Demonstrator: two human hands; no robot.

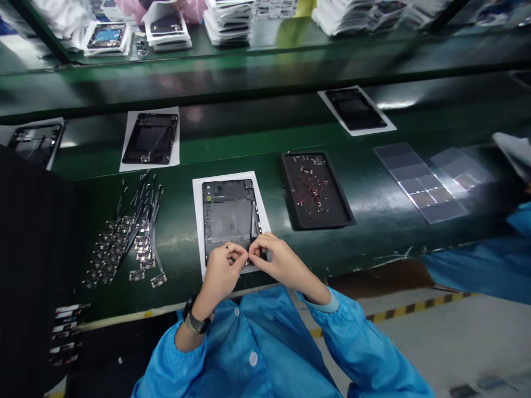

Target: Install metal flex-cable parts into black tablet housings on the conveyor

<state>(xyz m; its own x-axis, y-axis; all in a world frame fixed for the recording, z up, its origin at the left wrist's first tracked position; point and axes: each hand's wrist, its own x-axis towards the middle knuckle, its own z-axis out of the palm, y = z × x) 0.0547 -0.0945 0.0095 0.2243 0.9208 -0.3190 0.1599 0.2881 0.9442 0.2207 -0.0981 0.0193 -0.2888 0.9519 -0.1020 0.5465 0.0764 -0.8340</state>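
Note:
A black tablet housing [228, 213] lies on a white sheet [199, 221] in front of me, its inner side up. My left hand [224, 268] and my right hand [280, 260] meet over its near edge, fingertips pinched together and almost touching. Whatever they pinch is too small and covered to name; a bit of a small part shows just under the fingertips. A dark flat cable [253, 218] runs along the housing's right side towards my right hand. My fingers hide the housing's near right corner.
Small circuit boards with flat cables [120, 243] lie piled at left. A black tray [321, 221] at right holds red-wired parts [311, 193]. Clear plastic sheets [418, 179] lie farther right, near another person's blue sleeve [477, 271]. More housings [151, 138] rest behind, below a shelf [265, 61].

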